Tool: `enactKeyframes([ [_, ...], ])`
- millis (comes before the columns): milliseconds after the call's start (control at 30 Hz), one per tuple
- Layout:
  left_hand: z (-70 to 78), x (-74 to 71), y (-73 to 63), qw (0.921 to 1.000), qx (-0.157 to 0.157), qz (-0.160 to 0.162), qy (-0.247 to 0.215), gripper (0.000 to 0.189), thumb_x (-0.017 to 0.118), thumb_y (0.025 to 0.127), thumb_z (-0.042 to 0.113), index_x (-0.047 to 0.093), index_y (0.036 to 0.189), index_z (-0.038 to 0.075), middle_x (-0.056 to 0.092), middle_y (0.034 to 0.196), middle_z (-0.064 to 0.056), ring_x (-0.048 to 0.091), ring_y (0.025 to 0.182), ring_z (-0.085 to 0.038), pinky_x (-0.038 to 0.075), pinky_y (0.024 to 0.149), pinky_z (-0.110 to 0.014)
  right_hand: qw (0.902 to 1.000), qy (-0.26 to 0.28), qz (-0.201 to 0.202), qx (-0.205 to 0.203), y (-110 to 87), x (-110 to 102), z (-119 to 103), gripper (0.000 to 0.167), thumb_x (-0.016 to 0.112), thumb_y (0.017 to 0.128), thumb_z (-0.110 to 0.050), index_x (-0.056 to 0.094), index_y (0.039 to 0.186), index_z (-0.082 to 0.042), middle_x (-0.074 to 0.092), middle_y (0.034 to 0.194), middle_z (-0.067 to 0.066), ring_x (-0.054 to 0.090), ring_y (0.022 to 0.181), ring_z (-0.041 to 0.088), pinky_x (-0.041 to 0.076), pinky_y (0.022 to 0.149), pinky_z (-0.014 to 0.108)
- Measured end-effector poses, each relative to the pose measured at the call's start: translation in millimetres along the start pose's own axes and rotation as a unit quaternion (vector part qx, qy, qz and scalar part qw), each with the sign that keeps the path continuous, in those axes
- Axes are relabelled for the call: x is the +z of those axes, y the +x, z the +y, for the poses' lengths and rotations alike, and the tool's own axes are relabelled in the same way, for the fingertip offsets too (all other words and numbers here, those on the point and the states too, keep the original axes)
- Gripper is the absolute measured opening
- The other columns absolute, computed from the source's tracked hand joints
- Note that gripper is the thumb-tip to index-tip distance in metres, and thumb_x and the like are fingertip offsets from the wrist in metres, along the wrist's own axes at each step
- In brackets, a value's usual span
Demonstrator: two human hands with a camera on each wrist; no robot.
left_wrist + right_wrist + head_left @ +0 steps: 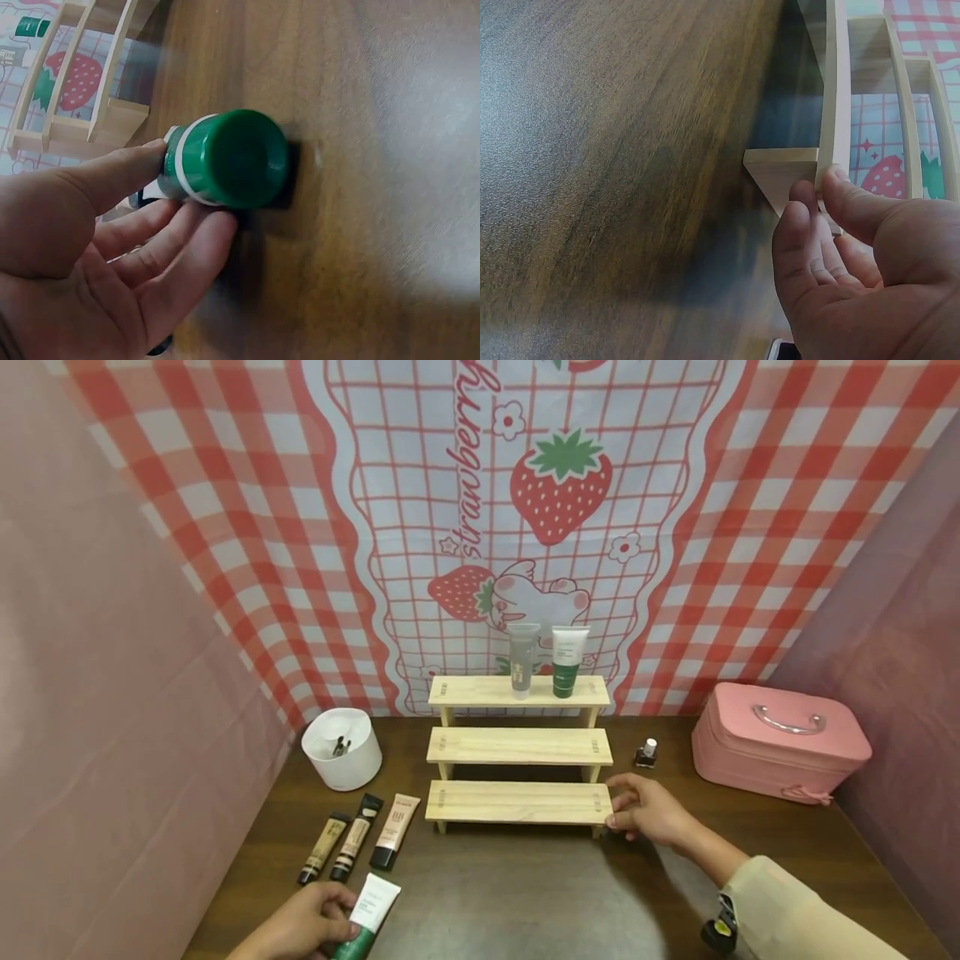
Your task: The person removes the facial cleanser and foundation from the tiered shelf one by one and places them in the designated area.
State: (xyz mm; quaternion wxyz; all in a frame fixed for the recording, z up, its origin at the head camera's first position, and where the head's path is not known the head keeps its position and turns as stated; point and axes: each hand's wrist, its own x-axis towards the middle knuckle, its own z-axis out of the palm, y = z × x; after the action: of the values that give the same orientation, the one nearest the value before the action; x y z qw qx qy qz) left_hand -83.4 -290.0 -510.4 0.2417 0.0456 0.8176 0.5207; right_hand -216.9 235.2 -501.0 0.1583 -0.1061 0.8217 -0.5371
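In the head view my left hand (307,920) grips a white and green squeeze tube (369,903) at the table's near left. Its round green cap (247,159) faces the camera in the left wrist view, with thumb and fingers on either side of the tube. My right hand (651,812) holds the right end of the lowest step of a three-step wooden shelf (517,802). The right wrist view has the thumb on the step's edge and curled fingers by the end support. On the top step stand a grey tube (522,662) and another white and green tube (570,662).
Several cosmetic tubes lie at the left, among them a pink BB tube (396,831). Behind them stands a white round holder (342,760) with brushes. To the shelf's right are a small dark bottle with a white cap (647,754) and a pink case (780,739).
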Motion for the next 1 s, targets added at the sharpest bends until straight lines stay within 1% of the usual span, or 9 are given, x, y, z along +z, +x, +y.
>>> enactKeyframes([
  [167, 6.8, -4.3, 2.3, 0.9990, 0.011, -0.031, 0.030, 0.022, 0.072, 0.093, 0.005, 0.064, 0.106, -0.011, 0.064, 0.077, -0.006, 0.059, 0.062, -0.017, 0.052, 0.052, -0.027, 1.0000, 0.005, 0.002, 0.003, -2.1, -2.5, 2.2, 0.064, 0.078, 0.085, 0.004, 0.044, 0.138, 0.015, 0.069, 0.095, 0.017, 0.067, 0.074, 0.022, 0.058, 0.055, 0.037],
  [267, 16.2, -10.5, 5.3, 0.9974, 0.021, -0.035, 0.059, 0.023, 0.072, 0.094, 0.009, 0.065, 0.106, -0.009, 0.065, 0.079, -0.006, 0.060, 0.062, -0.016, 0.052, 0.053, -0.028, 1.0000, 0.006, 0.003, 0.002, -1.9, -2.7, 3.4, 0.064, 0.078, 0.085, 0.004, 0.044, 0.138, 0.015, 0.069, 0.095, 0.017, 0.067, 0.073, 0.022, 0.057, 0.054, 0.036],
  [333, 26.1, -15.8, 11.1, 0.9935, 0.053, -0.016, 0.100, 0.024, 0.073, 0.094, 0.012, 0.066, 0.106, -0.007, 0.066, 0.080, -0.005, 0.060, 0.064, -0.012, 0.051, 0.053, -0.027, 1.0000, 0.007, 0.003, 0.002, -1.4, -2.4, 3.4, 0.063, 0.078, 0.085, 0.003, 0.045, 0.137, 0.014, 0.069, 0.095, 0.017, 0.066, 0.071, 0.023, 0.056, 0.053, 0.036],
  [400, 41.0, -21.3, 21.2, 0.9854, 0.090, 0.020, 0.143, 0.025, 0.074, 0.093, 0.015, 0.068, 0.108, -0.004, 0.067, 0.082, -0.002, 0.059, 0.067, -0.006, 0.051, 0.055, -0.025, 1.0000, 0.006, 0.004, 0.003, -0.9, -1.9, 3.1, 0.063, 0.079, 0.084, 0.003, 0.045, 0.137, 0.014, 0.070, 0.095, 0.017, 0.065, 0.069, 0.024, 0.055, 0.051, 0.036],
  [533, 82.9, -30.1, 52.3, 0.9604, 0.152, 0.118, 0.202, 0.027, 0.075, 0.094, 0.020, 0.070, 0.114, 0.003, 0.071, 0.090, 0.001, 0.062, 0.078, -0.004, 0.053, 0.066, -0.024, 0.9999, 0.000, 0.009, 0.008, -0.2, -1.1, 2.3, 0.062, 0.079, 0.084, 0.003, 0.047, 0.136, 0.012, 0.070, 0.094, 0.015, 0.064, 0.066, 0.026, 0.053, 0.048, 0.035],
  [633, 117.1, -33.0, 81.9, 0.9501, 0.181, 0.161, 0.196, 0.028, 0.074, 0.095, 0.019, 0.068, 0.119, 0.006, 0.073, 0.096, -0.002, 0.066, 0.086, -0.013, 0.056, 0.074, -0.029, 0.9998, -0.004, 0.015, 0.012, -0.1, -0.8, 1.7, 0.061, 0.078, 0.083, 0.004, 0.047, 0.136, 0.012, 0.070, 0.093, 0.014, 0.064, 0.067, 0.027, 0.052, 0.047, 0.035],
  [700, 140.3, -31.6, 103.5, 0.9458, 0.199, 0.175, 0.188, 0.032, 0.074, 0.096, 0.019, 0.067, 0.124, 0.006, 0.073, 0.101, -0.005, 0.068, 0.091, -0.019, 0.057, 0.079, -0.034, 0.9998, -0.005, 0.018, 0.012, -0.2, -1.3, 1.1, 0.061, 0.078, 0.083, 0.005, 0.047, 0.135, 0.012, 0.070, 0.092, 0.015, 0.064, 0.067, 0.028, 0.052, 0.046, 0.035],
  [867, 191.6, -17.4, 151.2, 0.9482, 0.221, 0.178, 0.143, 0.045, 0.072, 0.098, 0.023, 0.060, 0.138, 0.007, 0.070, 0.118, -0.011, 0.069, 0.107, -0.029, 0.058, 0.091, -0.046, 0.9997, -0.008, 0.019, 0.009, -0.8, -1.9, 1.5, 0.060, 0.078, 0.083, 0.005, 0.047, 0.135, 0.012, 0.070, 0.093, 0.015, 0.068, 0.071, 0.027, 0.051, 0.046, 0.034],
  [1000, 217.8, -3.2, 180.8, 0.9545, 0.227, 0.161, 0.106, 0.056, 0.073, 0.098, 0.027, 0.052, 0.147, 0.011, 0.064, 0.130, -0.011, 0.065, 0.116, -0.030, 0.058, 0.092, -0.047, 0.9998, -0.006, 0.017, 0.007, -1.2, -0.2, 2.9, 0.060, 0.078, 0.084, 0.003, 0.047, 0.136, 0.011, 0.070, 0.093, 0.015, 0.069, 0.074, 0.025, 0.051, 0.046, 0.034],
])
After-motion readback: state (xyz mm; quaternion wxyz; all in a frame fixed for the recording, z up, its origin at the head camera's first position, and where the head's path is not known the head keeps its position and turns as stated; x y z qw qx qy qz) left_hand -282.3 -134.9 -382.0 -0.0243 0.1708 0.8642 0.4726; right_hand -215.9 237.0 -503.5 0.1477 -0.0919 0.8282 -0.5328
